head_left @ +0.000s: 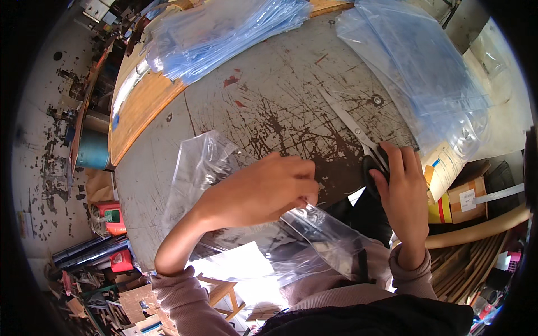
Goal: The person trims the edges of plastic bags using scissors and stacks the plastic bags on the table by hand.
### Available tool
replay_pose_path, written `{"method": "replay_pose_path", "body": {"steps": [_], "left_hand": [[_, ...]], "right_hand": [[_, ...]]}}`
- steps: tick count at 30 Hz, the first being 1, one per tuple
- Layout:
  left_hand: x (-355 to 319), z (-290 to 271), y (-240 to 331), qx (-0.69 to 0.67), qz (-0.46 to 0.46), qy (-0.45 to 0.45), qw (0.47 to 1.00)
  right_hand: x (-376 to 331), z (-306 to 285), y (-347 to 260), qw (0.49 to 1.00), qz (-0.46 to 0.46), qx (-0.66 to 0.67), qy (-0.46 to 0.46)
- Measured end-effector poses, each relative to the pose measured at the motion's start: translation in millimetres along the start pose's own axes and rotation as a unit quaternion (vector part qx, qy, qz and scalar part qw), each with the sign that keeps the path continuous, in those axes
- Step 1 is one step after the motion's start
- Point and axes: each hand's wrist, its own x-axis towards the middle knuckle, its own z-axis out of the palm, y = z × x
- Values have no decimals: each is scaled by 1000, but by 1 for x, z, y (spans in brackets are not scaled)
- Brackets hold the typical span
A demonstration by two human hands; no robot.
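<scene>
Two grips stand apart: the left hand [263, 187] pinches crumpled clear plastic film [330, 232] overhanging the scratched grey tabletop [302, 61], the right hand [406, 187] grips black-handled steel scissors [350, 122]; a loosened pinch could drop the film.

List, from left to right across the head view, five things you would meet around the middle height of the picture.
Teal cylinder, left hand, scissors, right hand, cardboard box with a white label.
</scene>
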Motion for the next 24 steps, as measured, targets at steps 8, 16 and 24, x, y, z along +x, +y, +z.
{"method": "replay_pose_path", "body": {"steps": [8,16,24], "left_hand": [[-4,20,-23,-212,35,131,968],[-1,33,-24,-230,48,187,954],[3,47,-14,-47,69,290,953]], "right_hand": [[-12,-31,21,940,143,284,-125],[-41,-18,49,677,170,630,-341],[-25,-19,54,615,101,580,-524]]}}
